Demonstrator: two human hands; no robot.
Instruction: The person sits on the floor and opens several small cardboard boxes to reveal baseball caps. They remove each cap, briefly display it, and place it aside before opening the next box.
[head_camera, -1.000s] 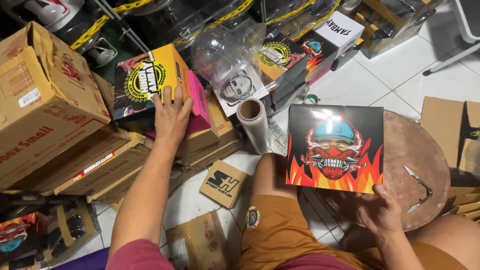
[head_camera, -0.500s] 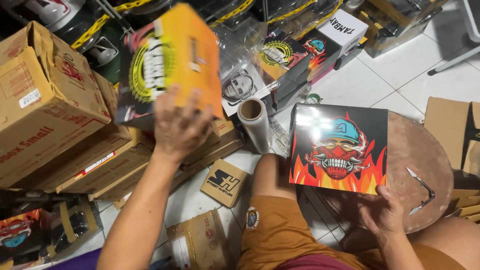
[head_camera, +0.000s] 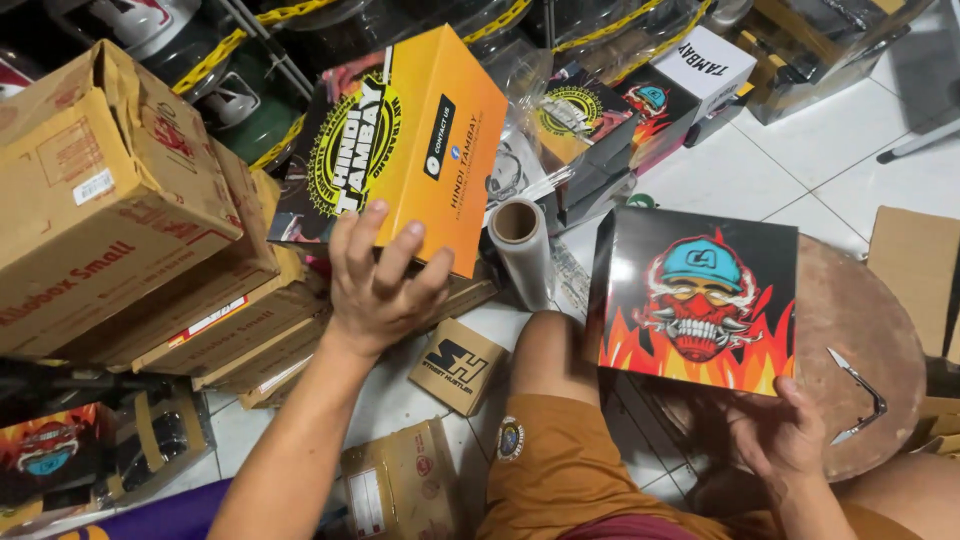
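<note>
Orange box (head_camera: 420, 130) above left grip (head_camera: 375, 285); fingertips beneath

Left hand (head_camera: 375, 290) lifts an orange box (head_camera: 400, 140); right hand (head_camera: 780, 440) holds a black box (head_camera: 695, 300).

The person is wearing mustard-brown shorts (head_camera: 560, 480), and the cloth is creasing in soft folds over both thighs. A small round badge (head_camera: 510, 438) with a dark ring and a pale centre is showing on the shorts, on the leg nearer the left forearm. Just below the shorts, at the bottom edge of the view, a strip of maroon cloth (head_camera: 615, 528) is peeking out. Both arms are showing bare from the wrist up, with no sleeves, watch or bands. The left hand (head_camera: 378, 290) and right hand (head_camera: 775, 437) are wearing no gloves or rings.
</note>
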